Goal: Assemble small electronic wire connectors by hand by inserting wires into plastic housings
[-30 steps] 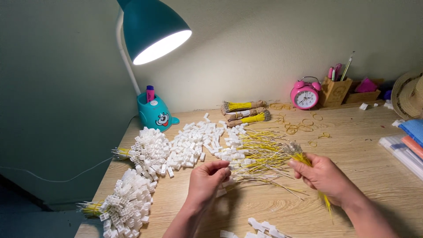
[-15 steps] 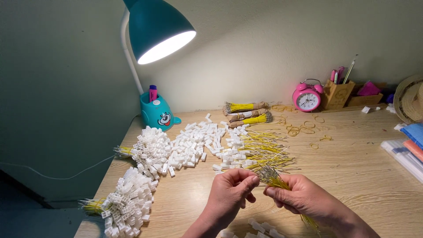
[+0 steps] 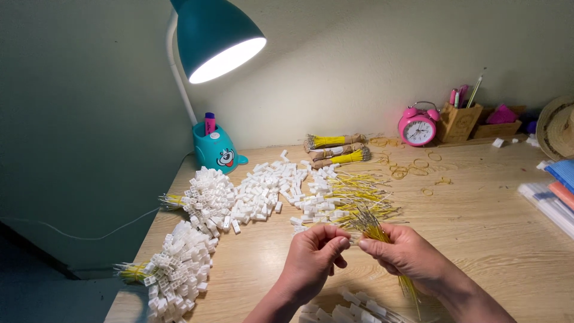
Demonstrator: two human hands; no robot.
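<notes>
My right hand (image 3: 406, 254) grips a bunch of thin yellow wires (image 3: 373, 226), whose metal tips fan out above the fist and whose tails hang below the wrist. My left hand (image 3: 314, 256) is pinched close against it, fingertips meeting at the wire tips; what sits between those fingers is too small to tell. Just beyond the hands lie loose yellow wires (image 3: 353, 191) and a heap of small white plastic connectors (image 3: 263, 191). Finished bundles of wires capped with white connectors (image 3: 176, 269) lie at the left, and more white pieces (image 3: 353, 311) sit under my wrists.
A teal desk lamp (image 3: 218, 39) shines from the back left above a teal pen cup (image 3: 215, 149). Tied wire bundles (image 3: 335, 149), rubber bands (image 3: 412, 167), a pink alarm clock (image 3: 417, 127), a wooden pen holder (image 3: 457, 119) and stacked flat packs (image 3: 553, 194) stand around the wooden table (image 3: 490, 233).
My hands have come together from apart: the right hand brought the wire bunch leftward and the left hand rose to meet its tips.
</notes>
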